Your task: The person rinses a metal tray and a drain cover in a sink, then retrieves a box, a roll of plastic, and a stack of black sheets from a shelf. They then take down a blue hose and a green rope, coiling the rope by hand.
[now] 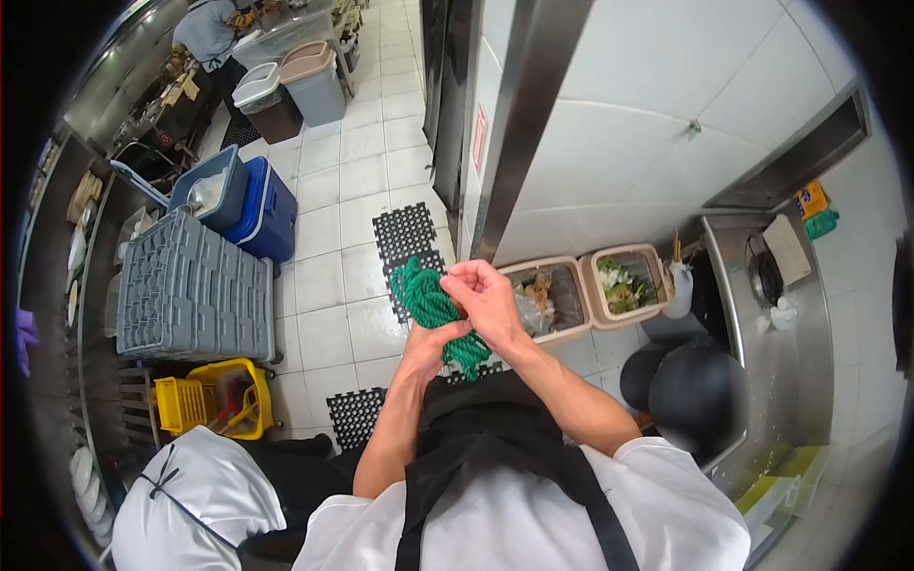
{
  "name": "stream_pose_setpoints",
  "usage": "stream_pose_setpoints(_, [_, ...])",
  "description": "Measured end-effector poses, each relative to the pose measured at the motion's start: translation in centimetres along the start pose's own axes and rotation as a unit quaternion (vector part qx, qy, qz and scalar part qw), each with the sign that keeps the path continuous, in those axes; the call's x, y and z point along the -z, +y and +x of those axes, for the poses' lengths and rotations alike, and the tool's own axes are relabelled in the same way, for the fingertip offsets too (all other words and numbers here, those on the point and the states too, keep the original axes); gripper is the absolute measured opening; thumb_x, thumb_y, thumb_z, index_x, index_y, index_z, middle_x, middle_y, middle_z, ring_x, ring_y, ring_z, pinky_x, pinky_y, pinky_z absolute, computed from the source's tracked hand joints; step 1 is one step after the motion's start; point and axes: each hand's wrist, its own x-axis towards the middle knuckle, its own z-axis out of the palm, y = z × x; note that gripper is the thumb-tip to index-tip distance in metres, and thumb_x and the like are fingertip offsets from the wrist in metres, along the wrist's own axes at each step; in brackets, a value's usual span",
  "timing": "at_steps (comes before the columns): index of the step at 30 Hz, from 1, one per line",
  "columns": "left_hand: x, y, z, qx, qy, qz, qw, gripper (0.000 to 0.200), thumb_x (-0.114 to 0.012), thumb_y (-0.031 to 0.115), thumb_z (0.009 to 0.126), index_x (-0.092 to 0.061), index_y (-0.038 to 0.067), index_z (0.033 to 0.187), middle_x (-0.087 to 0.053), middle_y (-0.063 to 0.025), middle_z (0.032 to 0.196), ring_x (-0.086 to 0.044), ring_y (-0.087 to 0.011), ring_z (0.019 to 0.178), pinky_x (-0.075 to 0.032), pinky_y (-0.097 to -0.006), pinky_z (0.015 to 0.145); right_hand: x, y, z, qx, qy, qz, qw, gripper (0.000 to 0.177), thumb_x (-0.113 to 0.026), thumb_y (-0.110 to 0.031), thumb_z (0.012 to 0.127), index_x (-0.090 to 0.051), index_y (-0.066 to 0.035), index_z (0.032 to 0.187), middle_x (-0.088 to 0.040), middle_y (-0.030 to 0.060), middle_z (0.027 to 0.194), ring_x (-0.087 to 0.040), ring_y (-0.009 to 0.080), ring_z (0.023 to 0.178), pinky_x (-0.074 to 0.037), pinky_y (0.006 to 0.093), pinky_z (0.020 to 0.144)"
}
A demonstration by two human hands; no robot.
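A bundle of green rope (430, 303) is held up in front of my apron, its coils hanging down toward the floor mats. My left hand (433, 344) is closed around the middle of the bundle, thumb pointing right. Over the upper right side of the coils, my right hand (483, 297) has its thumb and fingertips pinched together beside the rope. Whether a strand lies between those fingertips is too small to make out.
Two beige bins (583, 314) with food waste stand ahead right, beside a steel sink counter (790, 381). Grey dish racks (195, 295), a blue container (271, 205) and a yellow mop bucket (252, 400) are left. One person (195, 495) is close at lower left; another (205, 38) works far back.
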Motion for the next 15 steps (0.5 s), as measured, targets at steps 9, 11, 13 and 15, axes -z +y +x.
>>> stream_pose_setpoints(9, [0.3,-3.0,0.3,-0.005,-0.119,-0.2,0.973,0.03,-0.07,0.01,0.082,-0.057,0.007,0.109,-0.058,-0.0035,0.08,-0.062,-0.0181,0.081,-0.053,-0.0428,0.089,7.6,3.3,-1.0,0.0,-0.155,-0.032,0.987,0.05,-0.044,-0.04,0.108,-0.054,0.0,0.137,-0.063,0.0073,0.124,-0.058,0.0172,0.114,-0.044,0.0342,0.103])
stream_pose_setpoints(11, [1.2,-1.8,1.6,-0.025,-0.121,-0.255,0.959,0.029,-0.069,0.014,0.084,-0.056,0.008,0.109,-0.055,-0.0016,0.078,-0.06,-0.0156,0.08,-0.052,-0.0414,0.089,10.4,5.2,-3.6,-0.124,-0.296,-0.077,0.944,0.072,-0.026,-0.056,0.109,-0.053,0.003,0.141,-0.065,0.008,0.125,-0.057,0.0198,0.121,-0.037,0.037,0.113])
stream_pose_setpoints(13, [2.2,0.4,2.9,-0.09,-0.054,-0.315,0.943,0.028,-0.068,0.014,0.086,-0.056,0.009,0.111,-0.057,-0.001,0.081,-0.062,-0.0151,0.086,-0.051,-0.043,0.091,13.1,6.9,-5.7,-0.136,-0.345,-0.144,0.918,0.059,-0.035,-0.049,0.11,-0.066,0.0,0.123,-0.066,0.0032,0.088,-0.061,0.013,0.09,-0.048,0.0298,0.085])
stream_pose_setpoints(15, [2.1,2.9,3.2,-0.114,0.025,-0.304,0.945,0.023,-0.068,0.011,0.086,-0.057,0.006,0.106,-0.061,-0.004,0.08,-0.064,-0.017,0.08,-0.055,-0.0415,0.082,14.9,6.8,-7.8,-0.155,-0.323,-0.093,0.929,0.044,-0.045,-0.039,0.109,-0.067,-0.003,0.12,-0.063,-0.0006,0.085,-0.056,0.0098,0.078,-0.046,0.0272,0.071])
